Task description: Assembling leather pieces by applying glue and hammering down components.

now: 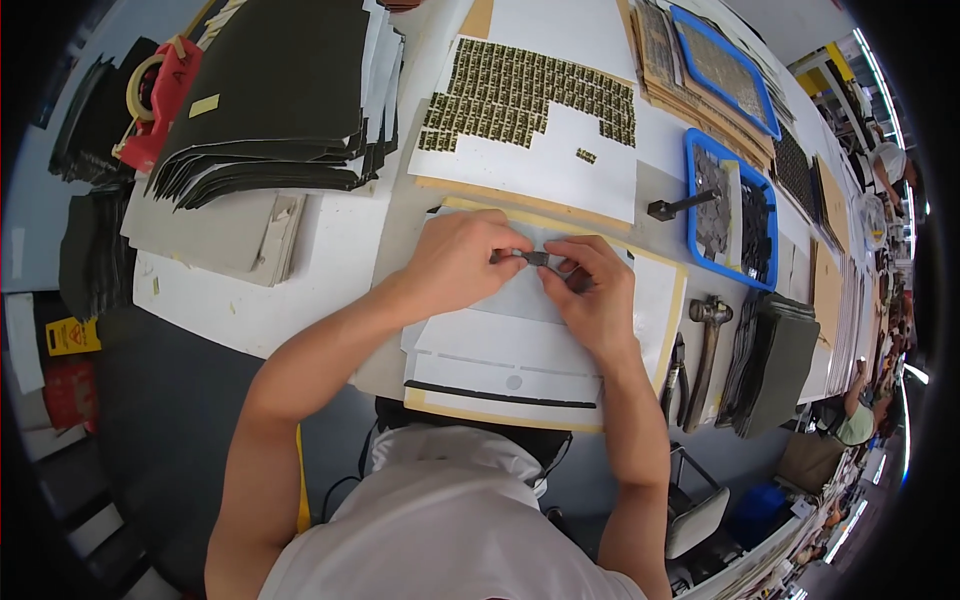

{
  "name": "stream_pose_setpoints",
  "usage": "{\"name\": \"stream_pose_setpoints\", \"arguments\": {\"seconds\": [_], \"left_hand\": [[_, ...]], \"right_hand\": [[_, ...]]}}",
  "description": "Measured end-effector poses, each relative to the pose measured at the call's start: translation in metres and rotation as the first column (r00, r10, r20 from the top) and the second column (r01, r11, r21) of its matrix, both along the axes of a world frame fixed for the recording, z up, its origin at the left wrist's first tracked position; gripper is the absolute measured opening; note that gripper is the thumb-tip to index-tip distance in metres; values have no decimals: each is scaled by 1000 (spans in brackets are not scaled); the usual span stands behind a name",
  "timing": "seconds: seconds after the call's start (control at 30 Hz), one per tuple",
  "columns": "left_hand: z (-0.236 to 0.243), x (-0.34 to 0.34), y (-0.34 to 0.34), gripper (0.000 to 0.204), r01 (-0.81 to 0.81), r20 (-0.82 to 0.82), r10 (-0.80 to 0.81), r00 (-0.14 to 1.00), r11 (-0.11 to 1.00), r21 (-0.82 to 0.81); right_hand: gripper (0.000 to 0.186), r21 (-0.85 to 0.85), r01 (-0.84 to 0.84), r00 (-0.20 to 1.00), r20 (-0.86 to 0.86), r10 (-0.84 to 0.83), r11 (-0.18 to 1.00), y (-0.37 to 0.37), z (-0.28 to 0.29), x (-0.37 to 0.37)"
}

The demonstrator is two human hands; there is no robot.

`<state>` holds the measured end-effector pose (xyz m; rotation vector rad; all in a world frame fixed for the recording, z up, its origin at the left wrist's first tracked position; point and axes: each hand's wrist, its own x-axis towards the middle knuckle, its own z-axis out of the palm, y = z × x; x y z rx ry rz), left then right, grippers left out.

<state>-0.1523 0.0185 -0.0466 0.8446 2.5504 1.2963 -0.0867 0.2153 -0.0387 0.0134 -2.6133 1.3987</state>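
My left hand (455, 252) and my right hand (598, 290) meet over a light grey sheet panel (480, 340) on a yellow-edged board (648, 330). Between their fingertips is a small dark grey piece (537, 258), pinched by both hands. Its exact kind is too small to make out. The panel's lower part has a thin slot line, a round mark and a black strip (500, 394) along the near edge. Beyond the hands, a white sheet (540, 180) carries rows of small gold-and-black pieces (500, 90), with one small group lying apart.
Right of the board are a blue tray (690, 215) of small grey and black pieces, a dark-headed hand tool (683, 205), a hammer (708, 345), pliers (675, 380) and stacked dark sheets (775, 350). At left stand black sheets (280, 90) and a red tape dispenser (158, 105).
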Motion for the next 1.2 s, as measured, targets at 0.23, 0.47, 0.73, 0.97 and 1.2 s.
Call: {"name": "stream_pose_setpoints", "arguments": {"seconds": [0.23,0.47,0.73,0.97,1.2], "left_hand": [[5,-2,-1,19,26,53,-24,998,999,-35],[0,-2,-2,18,29,3,-29,1000,1000,-4],[1,-2,-2,19,11,49,-12,999,1000,12],[-3,-2,-1,18,44,-44,-45,998,999,-24],[-4,0,0,17,36,-93,-38,995,999,-21]], "right_hand": [[26,77,-59,998,41,56,995,5,2,0],[25,78,-68,997,45,65,995,5,2,-1],[25,65,-89,995,61,85,994,8,2,-1],[24,65,-65,996,69,60,996,8,1,-1],[20,88,-17,998,61,12,996,7,2,-1]]}}
